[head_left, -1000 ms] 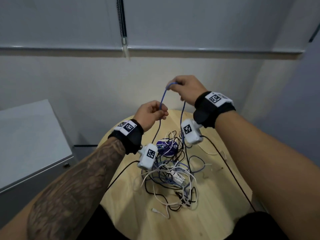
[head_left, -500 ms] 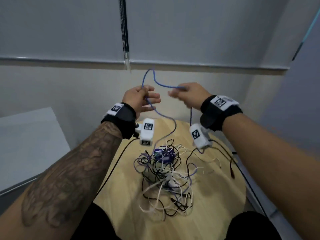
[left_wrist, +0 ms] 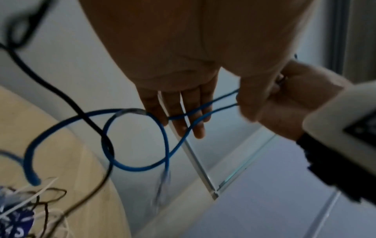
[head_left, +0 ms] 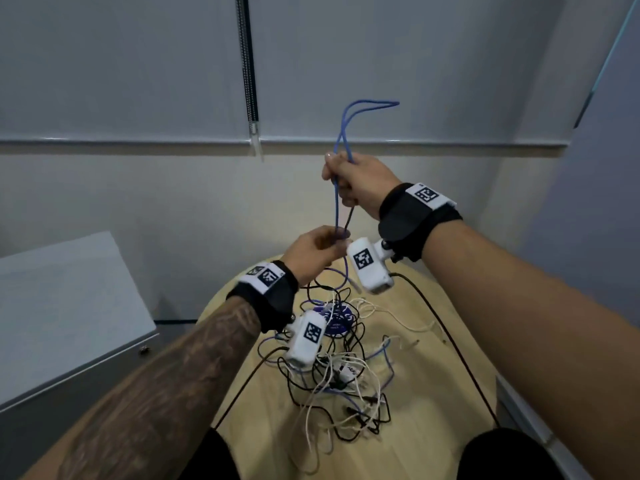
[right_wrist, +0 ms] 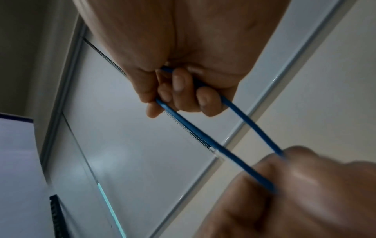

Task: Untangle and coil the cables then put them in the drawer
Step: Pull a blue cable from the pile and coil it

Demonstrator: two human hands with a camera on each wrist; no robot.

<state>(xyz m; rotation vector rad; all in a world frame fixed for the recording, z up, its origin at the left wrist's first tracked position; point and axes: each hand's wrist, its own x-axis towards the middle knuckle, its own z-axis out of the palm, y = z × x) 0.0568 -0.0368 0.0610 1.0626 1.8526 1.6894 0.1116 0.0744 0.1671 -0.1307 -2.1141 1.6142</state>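
Since the earlier frame right hand (head_left: 360,183) rose above the tangle (head_left: 341,372), left hand (head_left: 317,252) dropped under it. Both hands' fingers curl round doubled blue cable (head_left: 341,188), likely forming a coil. Tail hangs toward tangle on table (head_left: 433,368).

Blue cable (head_left: 337,202): doubled, two strands taut and upright above the table, a loop sticking up on top. Tangle (head_left: 341,368) of black, white, blue cables heaped on table's middle.
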